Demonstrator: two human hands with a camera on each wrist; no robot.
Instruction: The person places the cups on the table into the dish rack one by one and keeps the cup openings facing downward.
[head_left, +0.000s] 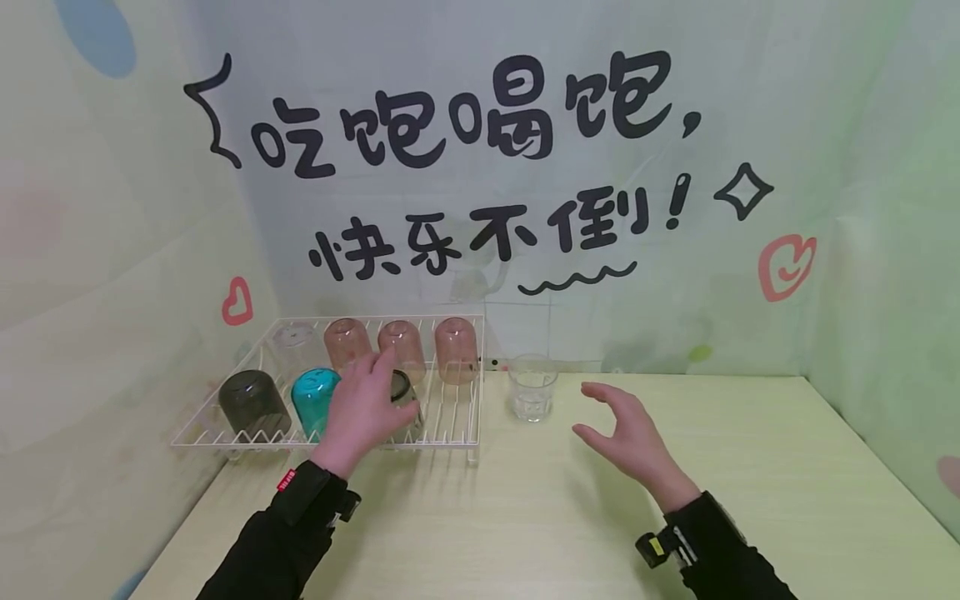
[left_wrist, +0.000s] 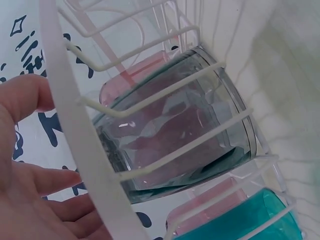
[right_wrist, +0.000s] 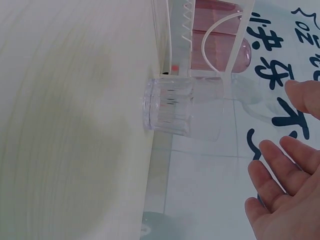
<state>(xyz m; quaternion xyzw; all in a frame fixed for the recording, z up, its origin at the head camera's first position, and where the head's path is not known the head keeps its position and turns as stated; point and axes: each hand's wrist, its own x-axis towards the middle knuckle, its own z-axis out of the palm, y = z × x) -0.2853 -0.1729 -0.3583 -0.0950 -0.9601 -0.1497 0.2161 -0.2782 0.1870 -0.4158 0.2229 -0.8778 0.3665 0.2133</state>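
My left hand (head_left: pixel 363 404) is over the front right of a white wire rack (head_left: pixel 442 446), fingers and thumb spread apart. Just beside it stands a grey see-through glass (head_left: pixel 405 400); the hand hides part of it in the head view. In the left wrist view that glass (left_wrist: pixel 175 125) sits behind the rack's wires, and the fingers (left_wrist: pixel 45 180) show a gap from it. My right hand (head_left: pixel 633 437) hovers above the table, its fingers loosely bent around nothing. Closest to it is a clear ribbed glass (head_left: pixel 533 390), upright on the table.
Upside down in the rack are a dark grey glass (head_left: pixel 253 404), a turquoise glass (head_left: pixel 311 400), several pink glasses (head_left: pixel 456 350) and a clear glass (head_left: pixel 294 343). A lettered backdrop (head_left: pixel 465 192) rises behind the pale table (head_left: pixel 750 500).
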